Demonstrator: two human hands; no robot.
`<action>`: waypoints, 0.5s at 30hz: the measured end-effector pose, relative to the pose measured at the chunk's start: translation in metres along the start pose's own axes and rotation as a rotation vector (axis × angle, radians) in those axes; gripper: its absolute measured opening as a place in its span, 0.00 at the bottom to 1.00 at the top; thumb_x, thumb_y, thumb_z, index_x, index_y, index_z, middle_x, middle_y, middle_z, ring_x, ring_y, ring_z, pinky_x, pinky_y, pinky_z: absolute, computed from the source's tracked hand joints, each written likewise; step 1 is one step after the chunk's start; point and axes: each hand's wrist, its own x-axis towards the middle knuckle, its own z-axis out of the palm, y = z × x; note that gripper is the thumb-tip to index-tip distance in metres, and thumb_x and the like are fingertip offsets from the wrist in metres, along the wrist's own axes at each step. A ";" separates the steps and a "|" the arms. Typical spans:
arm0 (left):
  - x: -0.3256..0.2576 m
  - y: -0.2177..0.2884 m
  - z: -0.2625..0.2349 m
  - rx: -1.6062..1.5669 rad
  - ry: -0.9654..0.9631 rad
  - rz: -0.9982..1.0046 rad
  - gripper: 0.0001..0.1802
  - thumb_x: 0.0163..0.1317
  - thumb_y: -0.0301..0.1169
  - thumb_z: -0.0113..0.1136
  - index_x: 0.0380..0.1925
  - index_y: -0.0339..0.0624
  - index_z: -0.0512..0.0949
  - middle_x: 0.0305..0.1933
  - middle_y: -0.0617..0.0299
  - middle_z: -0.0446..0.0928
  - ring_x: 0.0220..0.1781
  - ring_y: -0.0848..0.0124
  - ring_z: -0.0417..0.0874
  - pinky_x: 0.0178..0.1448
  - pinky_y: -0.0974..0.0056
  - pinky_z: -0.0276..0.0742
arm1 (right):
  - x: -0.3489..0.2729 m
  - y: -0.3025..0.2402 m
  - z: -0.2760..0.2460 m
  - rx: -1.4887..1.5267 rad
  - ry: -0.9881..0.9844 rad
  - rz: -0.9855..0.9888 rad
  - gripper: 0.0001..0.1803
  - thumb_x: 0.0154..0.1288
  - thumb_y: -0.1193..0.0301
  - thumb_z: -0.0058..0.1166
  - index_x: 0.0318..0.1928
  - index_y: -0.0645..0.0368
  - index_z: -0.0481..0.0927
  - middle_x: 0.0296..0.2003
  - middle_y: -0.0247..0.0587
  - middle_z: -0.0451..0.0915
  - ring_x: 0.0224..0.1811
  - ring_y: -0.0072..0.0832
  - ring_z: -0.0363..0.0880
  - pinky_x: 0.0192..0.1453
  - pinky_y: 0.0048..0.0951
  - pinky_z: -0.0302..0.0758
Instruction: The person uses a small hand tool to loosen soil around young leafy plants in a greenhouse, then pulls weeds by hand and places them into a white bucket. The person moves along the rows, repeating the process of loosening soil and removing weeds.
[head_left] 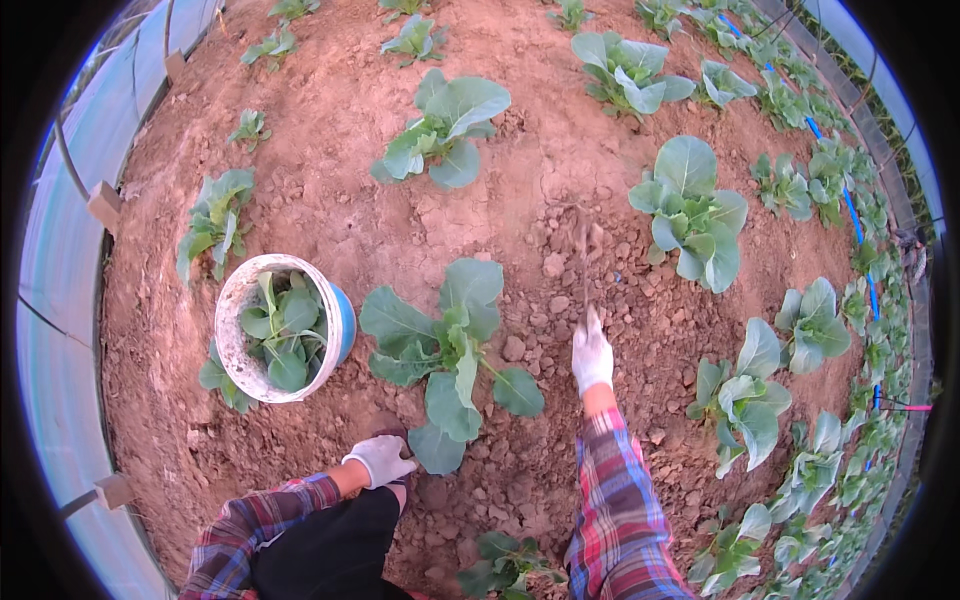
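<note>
My right hand (591, 352), in a white glove, is closed round the handle of a small, soil-coloured hoe (585, 262). The hoe reaches away from me over loose clods; its head blends with the soil, so its exact shape is hard to make out. Wearing a white glove too, my left hand (381, 460) rests by my knee and shoe, its fingers loosely apart and holding nothing. Between and beyond my hands grows a broad-leaved, cabbage-like plant (455, 350), one low leaf close to my left fingers. Crumbled soil (515, 440) surrounds it.
A white bucket (228, 330) with a blue outer side holds picked leaves (288, 325) on the left. More leafy plants (692, 215) grow ahead and to the right. A blue hose (853, 215) runs along the right rows; plastic sheeting (60, 300) borders the left.
</note>
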 end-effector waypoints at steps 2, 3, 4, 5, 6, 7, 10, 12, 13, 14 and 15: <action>0.000 -0.014 0.004 -0.002 -0.014 -0.015 0.28 0.54 0.51 0.53 0.38 0.32 0.78 0.41 0.42 0.79 0.48 0.52 0.79 0.54 0.55 0.72 | -0.042 0.004 0.004 0.046 -0.103 0.112 0.24 0.68 0.60 0.37 0.65 0.42 0.60 0.34 0.62 0.78 0.36 0.57 0.77 0.42 0.51 0.73; -0.002 -0.013 0.004 -0.003 -0.008 -0.018 0.28 0.54 0.51 0.53 0.38 0.32 0.78 0.41 0.42 0.79 0.48 0.52 0.79 0.54 0.54 0.72 | -0.065 0.008 0.003 0.013 -0.096 0.103 0.25 0.68 0.60 0.38 0.65 0.42 0.59 0.33 0.62 0.78 0.36 0.57 0.78 0.42 0.51 0.73; 0.001 -0.008 0.003 -0.006 0.000 -0.002 0.28 0.54 0.51 0.53 0.38 0.32 0.78 0.41 0.42 0.79 0.49 0.52 0.79 0.54 0.54 0.72 | -0.085 0.021 -0.002 -0.007 -0.082 0.091 0.26 0.68 0.60 0.39 0.66 0.41 0.59 0.34 0.60 0.79 0.36 0.55 0.78 0.42 0.50 0.74; 0.003 -0.004 0.003 -0.004 0.008 0.006 0.29 0.54 0.51 0.53 0.38 0.32 0.78 0.41 0.42 0.79 0.49 0.52 0.79 0.54 0.54 0.72 | -0.099 0.031 -0.005 -0.019 -0.073 0.080 0.26 0.67 0.59 0.40 0.66 0.40 0.59 0.34 0.58 0.79 0.36 0.54 0.78 0.41 0.49 0.74; 0.003 -0.006 0.005 -0.014 0.022 0.017 0.27 0.54 0.50 0.54 0.37 0.33 0.78 0.40 0.42 0.79 0.47 0.52 0.79 0.53 0.55 0.73 | -0.103 0.032 -0.009 -0.016 -0.060 0.077 0.26 0.67 0.60 0.40 0.65 0.40 0.60 0.34 0.57 0.80 0.36 0.53 0.79 0.41 0.48 0.75; 0.005 -0.010 0.007 -0.025 0.036 0.027 0.26 0.53 0.49 0.55 0.37 0.33 0.79 0.38 0.42 0.79 0.46 0.52 0.80 0.52 0.55 0.73 | -0.105 0.033 -0.011 -0.013 -0.049 0.073 0.25 0.67 0.60 0.41 0.65 0.41 0.61 0.33 0.56 0.80 0.35 0.52 0.79 0.40 0.47 0.75; 0.002 -0.013 0.009 -0.009 0.079 0.033 0.25 0.53 0.48 0.55 0.36 0.33 0.79 0.37 0.42 0.80 0.44 0.52 0.81 0.51 0.56 0.74 | -0.088 0.014 -0.021 -0.037 -0.051 0.080 0.24 0.67 0.59 0.42 0.64 0.41 0.63 0.33 0.56 0.80 0.35 0.52 0.79 0.39 0.46 0.75; 0.004 -0.010 0.009 -0.007 0.056 0.034 0.26 0.53 0.49 0.55 0.36 0.33 0.79 0.39 0.42 0.79 0.46 0.52 0.80 0.52 0.55 0.73 | -0.062 0.012 -0.013 -0.003 0.037 -0.010 0.25 0.67 0.59 0.43 0.64 0.40 0.63 0.33 0.56 0.80 0.34 0.52 0.79 0.39 0.46 0.75; 0.005 -0.008 0.008 -0.017 0.021 0.028 0.27 0.54 0.50 0.54 0.37 0.33 0.78 0.41 0.42 0.79 0.48 0.51 0.79 0.53 0.55 0.72 | -0.047 0.009 -0.010 0.016 0.079 -0.053 0.25 0.67 0.59 0.43 0.64 0.40 0.63 0.33 0.56 0.80 0.34 0.52 0.79 0.39 0.46 0.75; 0.001 -0.014 0.007 -0.025 -0.010 -0.006 0.28 0.54 0.50 0.53 0.38 0.33 0.77 0.44 0.42 0.78 0.49 0.51 0.78 0.54 0.54 0.72 | -0.033 -0.020 -0.009 -0.002 0.001 0.023 0.25 0.67 0.58 0.43 0.64 0.39 0.62 0.33 0.56 0.80 0.35 0.52 0.79 0.39 0.47 0.75; -0.004 -0.017 0.005 -0.020 0.002 -0.024 0.28 0.54 0.50 0.53 0.38 0.33 0.77 0.43 0.42 0.78 0.49 0.51 0.78 0.54 0.54 0.72 | -0.019 -0.050 -0.011 -0.024 -0.074 0.096 0.25 0.67 0.57 0.42 0.64 0.38 0.62 0.34 0.56 0.80 0.36 0.53 0.79 0.40 0.47 0.75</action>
